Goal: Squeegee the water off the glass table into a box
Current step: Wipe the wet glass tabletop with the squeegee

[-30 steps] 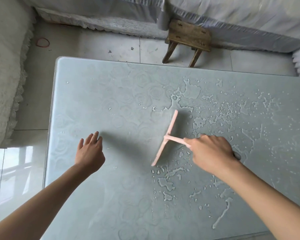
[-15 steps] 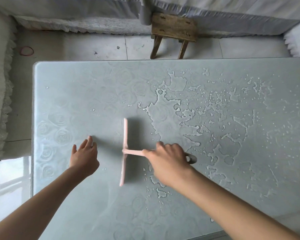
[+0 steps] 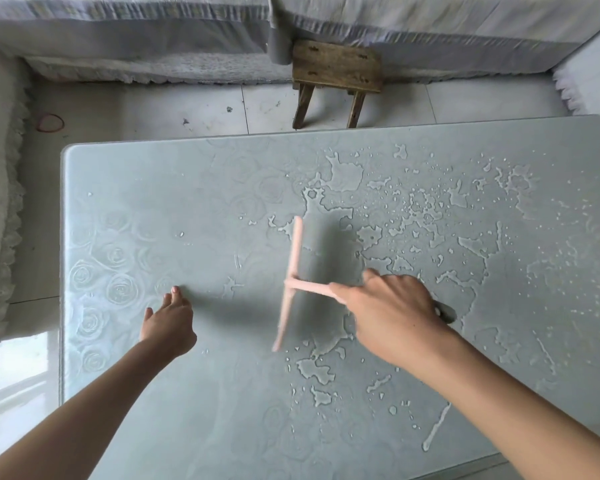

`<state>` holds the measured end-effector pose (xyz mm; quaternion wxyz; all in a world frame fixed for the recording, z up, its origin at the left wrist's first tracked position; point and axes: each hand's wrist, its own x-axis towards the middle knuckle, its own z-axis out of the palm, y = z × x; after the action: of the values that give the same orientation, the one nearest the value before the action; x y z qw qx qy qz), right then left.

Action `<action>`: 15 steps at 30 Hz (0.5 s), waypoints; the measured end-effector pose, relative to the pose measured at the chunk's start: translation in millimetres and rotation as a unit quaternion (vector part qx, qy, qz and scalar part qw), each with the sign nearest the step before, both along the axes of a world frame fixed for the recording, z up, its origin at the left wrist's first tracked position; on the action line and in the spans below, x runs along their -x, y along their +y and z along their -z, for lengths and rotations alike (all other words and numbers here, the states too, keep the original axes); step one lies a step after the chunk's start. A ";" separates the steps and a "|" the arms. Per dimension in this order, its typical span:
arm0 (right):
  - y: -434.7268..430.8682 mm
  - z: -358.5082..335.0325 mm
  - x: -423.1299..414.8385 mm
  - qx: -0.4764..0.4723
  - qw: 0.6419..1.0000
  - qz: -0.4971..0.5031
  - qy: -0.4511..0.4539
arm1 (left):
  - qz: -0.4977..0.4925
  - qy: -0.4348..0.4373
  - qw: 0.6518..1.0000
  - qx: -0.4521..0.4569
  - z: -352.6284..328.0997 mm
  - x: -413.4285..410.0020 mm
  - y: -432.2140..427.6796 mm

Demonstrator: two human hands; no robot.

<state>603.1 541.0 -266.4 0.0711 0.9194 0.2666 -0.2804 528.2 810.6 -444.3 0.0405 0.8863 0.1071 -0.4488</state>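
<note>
A frosted glass table (image 3: pixel 146 209) with a rose pattern fills the view. Puddles and drops of water (image 3: pixel 426 220) lie over its middle and right. A pink T-shaped squeegee (image 3: pixel 291 282) stands with its blade running near to far at the table's middle, at the left edge of the water, blurred by motion. My right hand (image 3: pixel 392 317) is shut on its handle. My left hand (image 3: pixel 168 323) rests on the dry glass to the left, fingers apart, holding nothing. No box is in view.
A small wooden stool (image 3: pixel 336 74) stands on the tiled floor beyond the table's far edge. Cloth-covered furniture (image 3: pixel 153 36) lines the back and the left. A red ring (image 3: pixel 50 121) lies on the floor at far left.
The squeegee has swept left across the wet glass and then come back right. The view has shifted. My left hand has stayed flat on the table.
</note>
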 end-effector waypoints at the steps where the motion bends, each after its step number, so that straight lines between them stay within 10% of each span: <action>1: 11.9 -0.1 -1.2 -0.023 1.000 -0.007 0.009 | -0.014 -0.020 1.000 0.013 0.2 1.9 2.1; 7: 115.8 33.8 -8.3 -0.062 0.989 -0.128 0.036 | -0.133 -0.180 0.973 0.051 -10.4 23.9 30.9; 15: 122.0 61.4 -38.0 -0.044 0.994 -0.043 0.091 | -0.156 -0.155 0.975 0.012 -13.9 34.8 76.4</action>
<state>641.1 662.9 -327.8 0.0175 0.8799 0.3231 -0.3480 493.4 887.0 -430.4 0.1370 0.9170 0.2309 -0.2950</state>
